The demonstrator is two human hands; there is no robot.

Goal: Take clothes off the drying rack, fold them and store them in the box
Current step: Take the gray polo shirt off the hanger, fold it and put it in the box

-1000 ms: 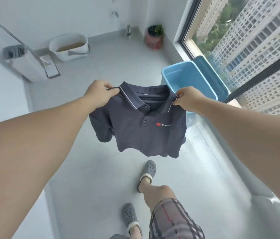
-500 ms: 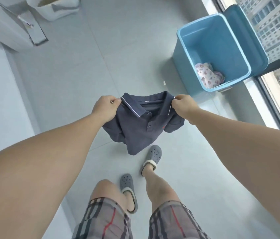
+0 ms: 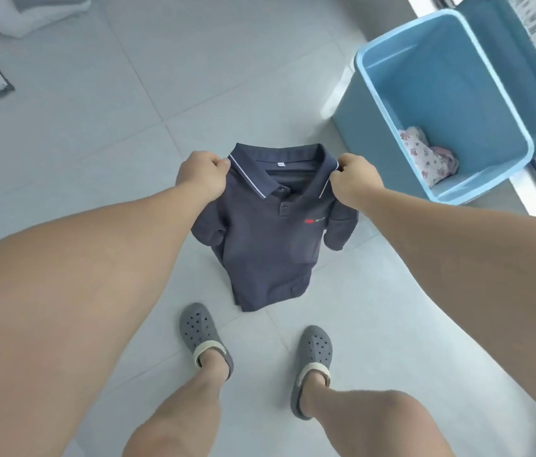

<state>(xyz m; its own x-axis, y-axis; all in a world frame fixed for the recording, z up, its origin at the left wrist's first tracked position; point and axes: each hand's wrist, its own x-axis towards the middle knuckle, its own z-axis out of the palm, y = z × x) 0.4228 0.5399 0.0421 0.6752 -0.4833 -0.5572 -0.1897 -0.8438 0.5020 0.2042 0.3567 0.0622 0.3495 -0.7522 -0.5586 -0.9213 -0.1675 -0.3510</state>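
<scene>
tiled floor (image 3: 102, 166); floral garment (image 3: 426, 156) already in blue box (image 3: 388, 150). left hand (image 3: 202, 174), right hand (image 3: 355, 181) each pinch unfolded polo shirt (image 3: 266, 245) shoulders; folding, storing left.

A single wide-angle camera worn on a person's head looks steeply down and slightly forward over outstretched forearms. The pale grey tiled floor (image 3: 121, 133) fills most of the view, its edges bowed by the lens. The grey perforated clogs (image 3: 198, 328) sit at lower centre, an open light-blue plastic box (image 3: 388, 133) at upper right beside a window strip. No second view is supplied.
</scene>
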